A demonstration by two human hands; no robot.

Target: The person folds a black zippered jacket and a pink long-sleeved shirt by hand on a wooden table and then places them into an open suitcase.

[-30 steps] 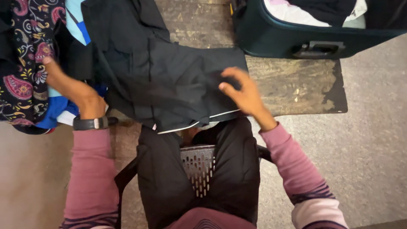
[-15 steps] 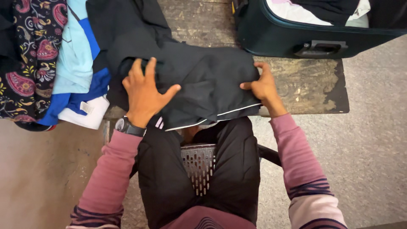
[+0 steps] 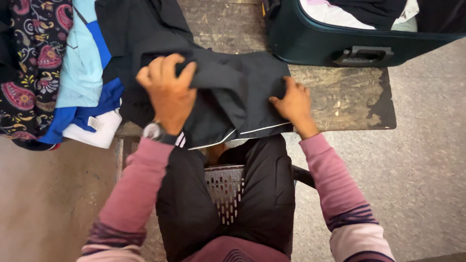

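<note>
At the far left a paisley-printed fabric (image 3: pixel 29 63) in black, red and yellow hangs over the table edge, and beside it lies a light-blue and royal-blue garment (image 3: pixel 82 68) with a white piece (image 3: pixel 97 128) below it. Next comes the left hand (image 3: pixel 167 90), its fingers curled tight around a bunched fold of the black garment (image 3: pixel 233 97), lifting that fold clear of the wooden table (image 3: pixel 340 97); a wristwatch (image 3: pixel 155 131) sits on that wrist. The black garment lies on the near edge of the table, in front of the seated person, its white-piped hem hanging toward the lap. The right hand (image 3: pixel 291 104) rests flat on the garment's right edge, fingers spread and pressing down. To fold well here, I judge the flat hand should pin the edge firmly while the gripping hand carries its fold across evenly, so the piping lines up and no creases bunch beneath. At the upper right stands a dark teal suitcase (image 3: pixel 315 43), open, with white and dark clothes inside. Counted: two hands, one black garment in hand, one paisley fabric, one blue garment, one white piece, one watch, one table, one suitcase.
</note>
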